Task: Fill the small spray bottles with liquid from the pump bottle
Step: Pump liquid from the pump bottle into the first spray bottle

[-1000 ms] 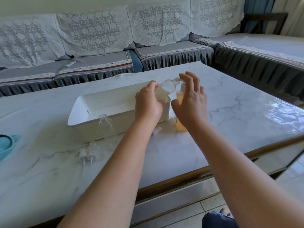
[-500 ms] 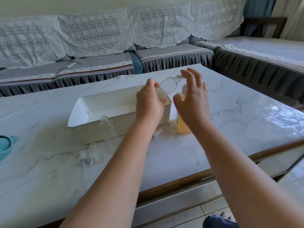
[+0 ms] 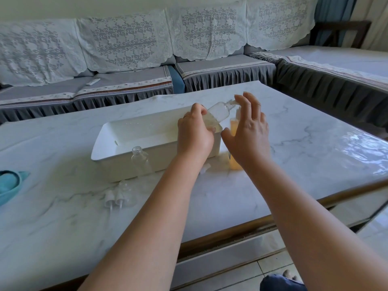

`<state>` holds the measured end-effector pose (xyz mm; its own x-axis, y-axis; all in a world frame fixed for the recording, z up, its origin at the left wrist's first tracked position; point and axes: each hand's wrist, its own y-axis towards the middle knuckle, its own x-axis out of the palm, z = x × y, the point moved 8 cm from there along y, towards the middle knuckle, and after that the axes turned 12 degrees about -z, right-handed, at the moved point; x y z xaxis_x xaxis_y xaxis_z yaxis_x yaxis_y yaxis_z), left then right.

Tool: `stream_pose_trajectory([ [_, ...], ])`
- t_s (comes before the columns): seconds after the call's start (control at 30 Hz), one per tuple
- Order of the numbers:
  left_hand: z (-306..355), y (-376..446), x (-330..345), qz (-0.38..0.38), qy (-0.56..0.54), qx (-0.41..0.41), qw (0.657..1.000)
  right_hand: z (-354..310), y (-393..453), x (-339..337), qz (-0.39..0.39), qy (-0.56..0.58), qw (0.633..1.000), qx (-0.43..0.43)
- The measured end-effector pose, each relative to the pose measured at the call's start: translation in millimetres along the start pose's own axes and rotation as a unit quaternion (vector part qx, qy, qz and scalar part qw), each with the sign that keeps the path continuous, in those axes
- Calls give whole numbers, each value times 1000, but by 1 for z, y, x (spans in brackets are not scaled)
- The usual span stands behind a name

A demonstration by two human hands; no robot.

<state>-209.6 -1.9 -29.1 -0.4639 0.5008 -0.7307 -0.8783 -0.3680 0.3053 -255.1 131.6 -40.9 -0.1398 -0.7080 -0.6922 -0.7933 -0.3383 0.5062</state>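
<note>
My left hand (image 3: 194,135) grips a small clear spray bottle (image 3: 218,112), tilted with its open neck pointing right toward the pump bottle's top. The pump bottle (image 3: 234,131) holds orange liquid and stands on the table just right of the white tray; my right hand (image 3: 248,131) hovers over its pump head with fingers spread, and hides most of it. A second small clear bottle (image 3: 139,159) stands open in front of the tray. A third clear bottle (image 3: 126,192) lies beside two white spray caps (image 3: 114,198).
A long white tray (image 3: 130,152) sits on the marble table (image 3: 315,148). A teal object (image 3: 10,183) lies at the left edge. A grey sofa with lace covers (image 3: 126,45) wraps around the table's far and right sides. A remote (image 3: 92,81) lies on the sofa seat.
My right hand has lifted off the pump head and its fingers have spread. The left hand keeps the small bottle tilted at the nozzle.
</note>
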Motion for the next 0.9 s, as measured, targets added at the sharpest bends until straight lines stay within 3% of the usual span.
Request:
stream_pose_trajectory([
  [0.4, 5, 0, -5, 9, -2, 12, 1000, -6, 9, -15, 22, 42, 999, -20],
  [0.9, -1, 2, 1, -6, 9, -2, 1000, 4, -1, -1, 11, 15, 1000, 7],
])
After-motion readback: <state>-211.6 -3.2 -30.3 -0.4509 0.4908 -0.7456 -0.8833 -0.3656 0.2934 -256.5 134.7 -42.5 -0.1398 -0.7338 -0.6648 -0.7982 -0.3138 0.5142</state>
